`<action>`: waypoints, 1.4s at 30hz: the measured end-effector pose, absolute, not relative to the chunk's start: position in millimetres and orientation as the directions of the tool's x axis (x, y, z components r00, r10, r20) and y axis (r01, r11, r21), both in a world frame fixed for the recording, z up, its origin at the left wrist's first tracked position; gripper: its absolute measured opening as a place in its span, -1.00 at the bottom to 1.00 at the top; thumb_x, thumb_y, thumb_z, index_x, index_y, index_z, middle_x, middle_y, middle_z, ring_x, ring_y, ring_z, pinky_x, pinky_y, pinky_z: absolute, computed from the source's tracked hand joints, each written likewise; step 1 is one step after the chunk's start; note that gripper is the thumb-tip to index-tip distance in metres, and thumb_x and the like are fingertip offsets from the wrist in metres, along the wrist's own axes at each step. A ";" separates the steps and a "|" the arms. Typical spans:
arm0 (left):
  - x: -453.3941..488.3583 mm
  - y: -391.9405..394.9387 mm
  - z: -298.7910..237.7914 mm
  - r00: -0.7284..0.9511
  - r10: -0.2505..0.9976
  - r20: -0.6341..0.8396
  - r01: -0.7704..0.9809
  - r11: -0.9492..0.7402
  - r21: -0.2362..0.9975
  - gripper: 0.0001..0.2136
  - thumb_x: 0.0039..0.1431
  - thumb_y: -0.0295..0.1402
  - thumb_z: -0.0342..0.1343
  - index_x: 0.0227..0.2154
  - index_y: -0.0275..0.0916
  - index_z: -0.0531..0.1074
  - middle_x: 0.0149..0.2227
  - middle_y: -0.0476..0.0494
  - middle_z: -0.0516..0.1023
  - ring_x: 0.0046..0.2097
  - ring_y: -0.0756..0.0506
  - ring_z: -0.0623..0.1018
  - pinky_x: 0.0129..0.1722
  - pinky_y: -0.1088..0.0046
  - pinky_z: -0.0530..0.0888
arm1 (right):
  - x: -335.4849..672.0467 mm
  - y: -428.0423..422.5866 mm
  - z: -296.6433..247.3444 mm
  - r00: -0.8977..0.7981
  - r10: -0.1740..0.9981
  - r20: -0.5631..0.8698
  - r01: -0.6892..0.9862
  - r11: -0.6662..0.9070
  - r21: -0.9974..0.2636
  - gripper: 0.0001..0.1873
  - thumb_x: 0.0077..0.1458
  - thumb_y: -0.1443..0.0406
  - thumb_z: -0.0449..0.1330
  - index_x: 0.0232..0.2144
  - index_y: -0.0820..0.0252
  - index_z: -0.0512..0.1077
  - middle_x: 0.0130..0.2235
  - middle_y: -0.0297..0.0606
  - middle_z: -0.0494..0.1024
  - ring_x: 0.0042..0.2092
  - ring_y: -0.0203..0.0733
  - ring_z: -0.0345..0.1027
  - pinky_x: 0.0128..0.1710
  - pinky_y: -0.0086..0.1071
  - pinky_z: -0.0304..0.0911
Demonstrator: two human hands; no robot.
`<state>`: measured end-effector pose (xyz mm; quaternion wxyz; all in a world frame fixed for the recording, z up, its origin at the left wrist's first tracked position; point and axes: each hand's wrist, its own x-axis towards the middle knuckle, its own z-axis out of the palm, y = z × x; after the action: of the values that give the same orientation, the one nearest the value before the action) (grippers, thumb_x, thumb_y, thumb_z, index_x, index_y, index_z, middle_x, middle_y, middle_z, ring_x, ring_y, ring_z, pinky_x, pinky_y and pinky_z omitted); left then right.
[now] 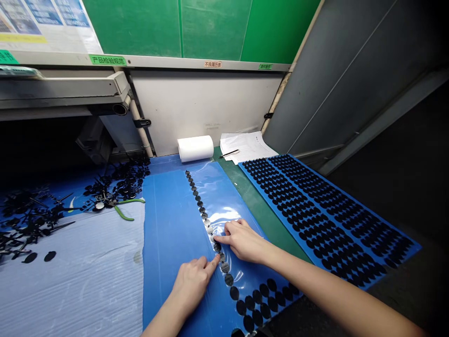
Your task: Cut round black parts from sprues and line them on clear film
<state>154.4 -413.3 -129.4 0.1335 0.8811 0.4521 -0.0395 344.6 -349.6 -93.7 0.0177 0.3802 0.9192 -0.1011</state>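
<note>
A long row of round black discs runs up a blue sheet, with shiny clear film over its right part. My left hand rests on the sheet left of the row, its index finger stretched out to touch a disc near the middle. From the right, my right hand reaches over the film. Its index fingertip lies on a disc slightly farther up, while the other fingers curl loosely. Neither hand holds anything visible. More black discs sit in short rows at the near right of the sheet.
Black sprue pieces lie heaped at left, beside green-handled cutters and a white ribbed sheet. A white roll, papers and a pen are at the back. Another disc-covered blue sheet lies right.
</note>
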 end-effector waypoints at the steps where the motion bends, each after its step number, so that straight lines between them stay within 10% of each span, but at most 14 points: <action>1: 153.9 -413.4 -128.8 0.587 0.789 -0.184 0.808 -0.552 0.208 -0.56 0.13 -0.52 -0.24 0.08 -0.08 0.03 -0.38 -0.10 0.41 -0.37 -0.09 0.44 -0.46 0.45 0.36 | 344.2 -348.9 -96.3 -0.714 0.691 -0.114 0.700 0.694 -0.169 -0.63 0.08 0.41 0.00 -0.07 -0.02 0.29 -0.38 -0.25 0.27 -0.29 -0.15 0.11 -0.27 -0.29 -0.07; 25: 142.4 -336.4 -126.4 0.439 0.887 -0.142 0.897 -0.422 0.133 -0.58 0.15 -0.44 -0.28 0.06 0.06 0.04 -0.37 -0.08 0.44 -0.39 -0.10 0.49 -0.42 0.45 0.35 | 328.3 -299.9 -90.7 -0.612 0.787 -0.080 0.784 0.590 -0.193 -0.51 0.02 0.48 -0.02 -0.04 -0.12 0.25 -0.27 -0.25 0.24 -0.22 -0.17 0.12 -0.24 -0.33 -0.07; 42: 119.6 -295.5 -127.3 0.401 0.915 -0.039 0.852 -0.356 0.383 -0.66 0.18 -0.45 -0.28 -0.01 -0.06 0.17 -0.09 -0.02 0.40 -0.09 0.00 0.39 -0.14 0.49 0.32 | 304.7 -263.0 -105.7 -0.580 0.783 -0.226 0.814 0.568 -0.123 -0.54 0.02 0.44 -0.02 -0.09 -0.19 0.29 -0.33 -0.20 0.28 -0.24 -0.08 0.16 -0.32 -0.29 -0.06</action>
<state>119.6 -295.5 -127.3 0.1741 0.8185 0.5399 0.0907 304.7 -263.0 -105.7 0.0730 0.4522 0.8825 -0.1069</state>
